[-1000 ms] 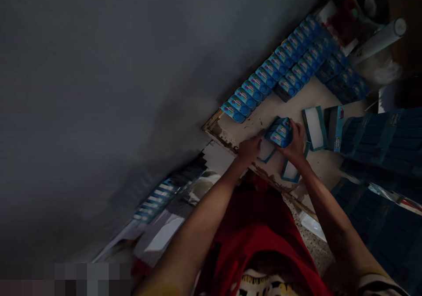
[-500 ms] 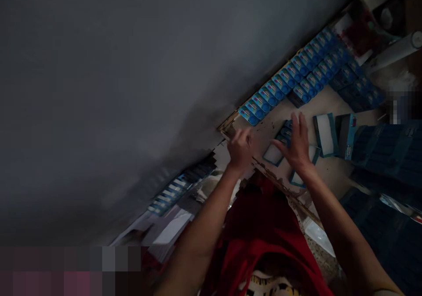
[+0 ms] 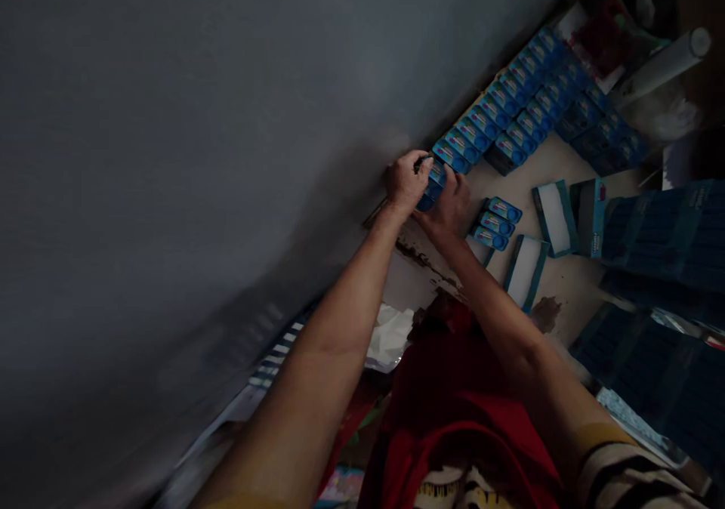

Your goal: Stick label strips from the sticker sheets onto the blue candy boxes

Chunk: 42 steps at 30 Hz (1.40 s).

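Note:
Small blue boxes (image 3: 435, 171) with printed tops are between my hands at the near end of the row by the wall. My left hand (image 3: 408, 182) is closed around their wall side, thumb on top. From the other side my right hand (image 3: 450, 205) grips the same boxes, its fingers bent along them. Whether they are lifted or resting on the table cannot be made out. Beyond my fingers the long row of matching blue boxes (image 3: 481, 122) runs along the wall. A short group of such boxes (image 3: 494, 223) lies right of my right hand.
Pale-faced teal cartons (image 3: 526, 273) lie on the worn table (image 3: 558, 163), with another carton (image 3: 555, 218) farther right. Large stacks of dark blue packs (image 3: 668, 229) stand at the right. A grey wall (image 3: 226, 116) borders the left side. A white roll (image 3: 665, 63) lies at the back.
Both hands have moved forward to the row's near end and closed on blue boxes there. My right hand has left the short group, which now shows fully.

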### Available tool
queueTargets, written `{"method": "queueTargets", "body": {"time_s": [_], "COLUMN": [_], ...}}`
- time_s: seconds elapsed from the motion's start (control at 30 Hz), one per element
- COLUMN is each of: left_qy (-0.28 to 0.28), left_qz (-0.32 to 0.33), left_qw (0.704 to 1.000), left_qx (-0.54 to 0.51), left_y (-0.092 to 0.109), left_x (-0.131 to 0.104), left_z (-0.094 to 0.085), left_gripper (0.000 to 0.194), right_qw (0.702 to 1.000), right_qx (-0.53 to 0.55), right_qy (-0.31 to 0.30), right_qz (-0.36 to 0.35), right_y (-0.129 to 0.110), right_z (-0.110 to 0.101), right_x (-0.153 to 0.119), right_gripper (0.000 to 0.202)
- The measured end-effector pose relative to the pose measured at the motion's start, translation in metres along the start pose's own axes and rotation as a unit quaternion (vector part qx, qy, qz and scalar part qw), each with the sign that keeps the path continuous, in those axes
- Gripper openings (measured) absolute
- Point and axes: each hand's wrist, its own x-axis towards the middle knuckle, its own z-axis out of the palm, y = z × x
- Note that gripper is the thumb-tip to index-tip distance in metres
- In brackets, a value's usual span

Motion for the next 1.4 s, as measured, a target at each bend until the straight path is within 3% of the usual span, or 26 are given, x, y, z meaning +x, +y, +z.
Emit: {"method": "queueTargets", "body": {"time_s": [0.17, 0.27, 0.37, 0.43, 0.53, 0.63, 0.77, 0.93, 1.1, 1.27, 1.4], "left_qy": [-0.026, -0.062, -0.061, -0.065, -0.165, -0.217, -0.187, -0.17, -0.182, -0.149, -0.12], "left_qz": [-0.005, -0.021, -0.067, -0.115, -0.205, -0.196, -0.174, -0.172, -0.136, -0.072, -0.039], "left_qw": [0.999, 0.996, 0.991, 0.982, 0.933, 0.909, 0.923, 0.928, 0.949, 0.972, 0.98], "left_qx": [-0.027, -0.063, -0.101, -0.136, -0.247, -0.296, -0.287, -0.284, -0.219, -0.168, -0.156], "left_y": [0.001, 0.016, 0.032, 0.039, 0.043, 0.044, 0.04, 0.03, 0.028, 0.036, 0.047], "left_x": [0.005, -0.02, -0.09, -0.15, -0.228, -0.268, -0.27, -0.26, -0.257, -0.241, -0.219], "left_z": [-0.009, -0.041, -0.08, -0.093, -0.079, -0.041, -0.006, -0.003, 0.005, 0.028, 0.054], "left_gripper": [0.029, 0.032, 0.047, 0.054, 0.067, 0.075, 0.068, 0.061, 0.058, 0.063, 0.053], "right_qw": [0.997, 0.996, 0.985, 0.977, 0.978, 0.986, 0.989, 0.986, 0.992, 0.991, 0.983], "right_qx": [-0.077, -0.053, -0.041, -0.045, -0.062, -0.086, -0.084, -0.071, -0.076, -0.097, -0.132], "right_qy": [-0.017, -0.029, -0.034, -0.032, -0.018, -0.003, 0.005, -0.023, -0.01, -0.015, -0.06], "right_qz": [-0.001, -0.068, -0.162, -0.206, -0.196, -0.144, -0.125, -0.147, -0.101, -0.095, -0.115], "right_y": [-0.022, -0.014, 0.013, 0.039, 0.083, 0.118, 0.139, 0.136, 0.131, 0.12, 0.111], "right_z": [0.006, -0.016, -0.054, -0.075, -0.087, -0.08, -0.065, -0.057, -0.059, -0.07, -0.07], "right_x": [0.007, -0.023, -0.091, -0.141, -0.192, -0.205, -0.192, -0.184, -0.178, -0.155, -0.143], "right_gripper": [0.067, 0.078, 0.078, 0.073, 0.067, 0.062, 0.052, 0.05, 0.059, 0.072, 0.079]}}
